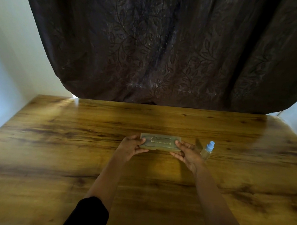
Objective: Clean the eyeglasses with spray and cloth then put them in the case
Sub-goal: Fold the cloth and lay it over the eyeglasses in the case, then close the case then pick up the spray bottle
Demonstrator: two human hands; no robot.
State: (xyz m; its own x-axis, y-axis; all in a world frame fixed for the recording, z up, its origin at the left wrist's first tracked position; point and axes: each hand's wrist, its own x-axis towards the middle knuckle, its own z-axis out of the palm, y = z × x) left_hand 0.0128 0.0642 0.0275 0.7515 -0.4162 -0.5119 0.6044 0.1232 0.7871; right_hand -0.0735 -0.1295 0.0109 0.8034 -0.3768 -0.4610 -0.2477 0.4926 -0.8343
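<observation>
Left hand (131, 149): grips the left end of the case (160, 142), thumb on top.
Right hand (188, 153): grips the right end the same way.
Case: closed, centre of frame, low at the table (53, 158); glasses not discernible.
Spray bottle (207, 150): upright, just right of the right hand.
Risk: bottle likely toppled if the right wrist swings outward.
Pose: both arms stretched forward, palms turned inward.

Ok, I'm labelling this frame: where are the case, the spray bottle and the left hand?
case (160, 142): head view, middle of its lid.
spray bottle (206, 152): head view, clear body under the blue cap.
left hand (130, 149): head view, back of the hand.
</observation>
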